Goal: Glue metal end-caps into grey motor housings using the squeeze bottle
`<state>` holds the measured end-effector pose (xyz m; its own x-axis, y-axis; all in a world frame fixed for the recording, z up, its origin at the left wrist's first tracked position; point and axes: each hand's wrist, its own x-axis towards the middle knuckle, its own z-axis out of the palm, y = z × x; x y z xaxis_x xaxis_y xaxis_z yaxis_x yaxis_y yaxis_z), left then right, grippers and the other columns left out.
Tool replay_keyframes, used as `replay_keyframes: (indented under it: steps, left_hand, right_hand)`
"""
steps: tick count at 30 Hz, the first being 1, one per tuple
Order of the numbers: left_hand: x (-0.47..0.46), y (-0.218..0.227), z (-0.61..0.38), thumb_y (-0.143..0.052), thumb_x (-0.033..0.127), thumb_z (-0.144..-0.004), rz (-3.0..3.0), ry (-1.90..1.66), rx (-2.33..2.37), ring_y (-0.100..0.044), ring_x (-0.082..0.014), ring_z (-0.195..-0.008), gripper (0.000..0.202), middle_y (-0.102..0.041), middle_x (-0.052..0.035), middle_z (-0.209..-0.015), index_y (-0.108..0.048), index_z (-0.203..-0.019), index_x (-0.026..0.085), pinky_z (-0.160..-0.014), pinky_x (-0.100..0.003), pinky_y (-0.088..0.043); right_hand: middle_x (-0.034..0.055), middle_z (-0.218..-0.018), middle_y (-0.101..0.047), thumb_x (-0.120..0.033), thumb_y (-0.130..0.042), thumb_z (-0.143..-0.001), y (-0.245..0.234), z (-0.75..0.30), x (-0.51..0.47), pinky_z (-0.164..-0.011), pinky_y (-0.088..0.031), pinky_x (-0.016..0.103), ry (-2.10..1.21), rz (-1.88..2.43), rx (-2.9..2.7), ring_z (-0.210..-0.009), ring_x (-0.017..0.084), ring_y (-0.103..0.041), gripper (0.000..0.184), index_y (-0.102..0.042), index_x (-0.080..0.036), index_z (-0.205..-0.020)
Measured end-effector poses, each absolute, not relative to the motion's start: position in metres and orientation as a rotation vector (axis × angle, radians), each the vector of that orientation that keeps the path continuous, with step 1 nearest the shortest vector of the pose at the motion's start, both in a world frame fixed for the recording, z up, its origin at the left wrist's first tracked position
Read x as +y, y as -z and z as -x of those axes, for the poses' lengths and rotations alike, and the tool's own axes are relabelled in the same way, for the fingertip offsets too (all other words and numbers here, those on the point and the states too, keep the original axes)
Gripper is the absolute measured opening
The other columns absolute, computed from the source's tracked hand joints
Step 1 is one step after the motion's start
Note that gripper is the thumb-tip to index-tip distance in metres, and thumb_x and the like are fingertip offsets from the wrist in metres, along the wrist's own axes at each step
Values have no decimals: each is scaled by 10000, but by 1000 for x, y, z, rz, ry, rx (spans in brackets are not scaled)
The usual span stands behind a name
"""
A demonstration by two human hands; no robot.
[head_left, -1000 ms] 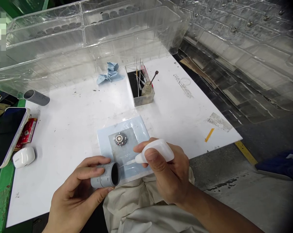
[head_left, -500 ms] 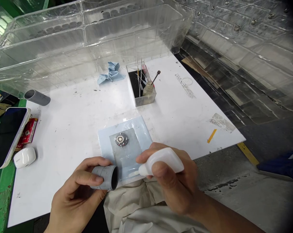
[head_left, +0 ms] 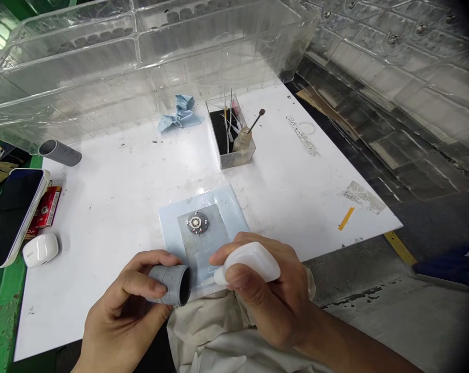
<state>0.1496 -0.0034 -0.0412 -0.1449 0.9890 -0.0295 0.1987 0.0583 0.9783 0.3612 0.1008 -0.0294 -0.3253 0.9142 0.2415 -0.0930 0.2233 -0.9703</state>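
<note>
My left hand [head_left: 121, 316] grips a short grey plastic pipe fitting [head_left: 171, 284] on its side, open end facing right. My right hand [head_left: 271, 295] squeezes a small white glue bottle [head_left: 250, 261], its thin nozzle pointing left and reaching the fitting's rim. Both hands hover over the near edge of the white table [head_left: 114, 207]. Just beyond them a small round metal disc [head_left: 198, 224] lies on a pale blue mat [head_left: 229, 207].
A clear box [head_left: 234, 155] holding a small jar with a brush and thin sticks stands mid-table. A blue cloth [head_left: 180, 118] lies behind it. A grey pipe [head_left: 59, 153], a phone [head_left: 9, 212] and a white earbud case [head_left: 40, 249] sit at left. Large clear trays [head_left: 141, 52] line the back.
The bottle's nozzle drew back from the fitting's mouth half a second ago and has now returned to its rim. The fitting sits slightly lower than a second ago.
</note>
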Motion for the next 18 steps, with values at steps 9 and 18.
replay_keyframes:
  steps: [9,18]
  left_hand:
    - [-5,40,-150,-673,24,-921,-1224,-1174,1504,-671,-218,-1164,272,-678,-52,-1235,-627,-930,291,-822,-266,-643]
    - [-4,40,-151,-676,45,-929,-1212,-1172,1503,-667,-209,-1163,263,-681,-38,-1236,-632,-942,304,-838,-270,-641]
  right_hand:
    - [-14,-573,-615,-368,-666,-955,28,-363,101,-509,-503,273,-1410,851,-1447,-478,119,-539,263,-783,-181,-812]
    - [-29,-526,-569,-350,-671,-951,28,-363,100,-509,-500,273,-1407,861,-1453,-468,117,-519,250,-796,-183,-814]
